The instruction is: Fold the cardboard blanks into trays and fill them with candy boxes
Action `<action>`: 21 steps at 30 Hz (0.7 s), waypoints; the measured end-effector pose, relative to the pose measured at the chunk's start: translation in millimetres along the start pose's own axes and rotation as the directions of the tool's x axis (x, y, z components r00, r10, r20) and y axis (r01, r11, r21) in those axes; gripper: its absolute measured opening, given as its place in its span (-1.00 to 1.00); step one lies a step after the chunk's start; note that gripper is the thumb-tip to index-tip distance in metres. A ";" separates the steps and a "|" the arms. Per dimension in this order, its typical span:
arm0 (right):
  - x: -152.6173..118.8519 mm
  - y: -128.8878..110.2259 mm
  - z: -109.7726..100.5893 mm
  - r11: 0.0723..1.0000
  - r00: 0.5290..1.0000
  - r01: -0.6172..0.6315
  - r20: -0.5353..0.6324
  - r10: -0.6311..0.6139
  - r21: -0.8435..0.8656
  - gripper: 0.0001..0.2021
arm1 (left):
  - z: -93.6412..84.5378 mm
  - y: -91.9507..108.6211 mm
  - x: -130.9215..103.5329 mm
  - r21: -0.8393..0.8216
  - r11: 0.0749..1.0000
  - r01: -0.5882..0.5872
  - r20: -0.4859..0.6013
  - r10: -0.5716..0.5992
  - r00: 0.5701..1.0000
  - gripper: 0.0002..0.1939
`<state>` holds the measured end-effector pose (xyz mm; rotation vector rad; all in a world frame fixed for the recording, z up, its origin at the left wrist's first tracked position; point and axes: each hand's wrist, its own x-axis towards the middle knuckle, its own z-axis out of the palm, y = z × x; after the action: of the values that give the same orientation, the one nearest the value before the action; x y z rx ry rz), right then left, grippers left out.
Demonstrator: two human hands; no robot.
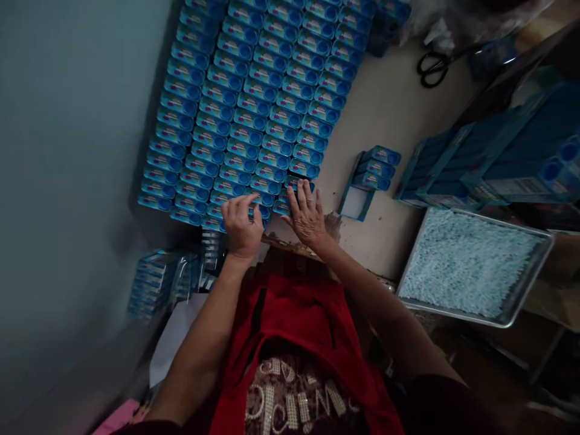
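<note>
Many small blue boxes [254,89] with printed tops stand side by side in slanting rows on the table. My left hand [243,228] is at the near edge of these rows. Its fingers are curled, with the thumb near the index finger; whatever they hold, if anything, is hidden. My right hand [307,216] lies palm down with spread fingers over the boxes at the near right corner. Its fingertips touch or nearly touch a darker box [296,180] there, which sits slightly out of line with the others.
An open blue carton [356,202] to the right holds three small boxes. Beyond it stand more blue cartons [457,157] and a metal tray [514,320] of pale blue pellets. Black-handled scissors [432,69] lie farther back. Wrapped blue packs [154,281] are stacked below left, beside the wall.
</note>
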<state>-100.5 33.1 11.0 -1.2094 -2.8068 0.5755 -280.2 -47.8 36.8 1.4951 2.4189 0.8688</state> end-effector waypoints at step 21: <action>-10.1 -11.1 -44.3 0.991 0.997 -0.027 0.073 0.037 -0.132 -0.07 | 9.2 23.1 -162.8 -0.319 0.948 0.015 0.397 0.119 0.910 -0.80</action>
<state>-93.5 33.3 57.3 -1.2828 -2.9356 0.4536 -179.8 -176.9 16.8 1.4500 1.8476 0.8054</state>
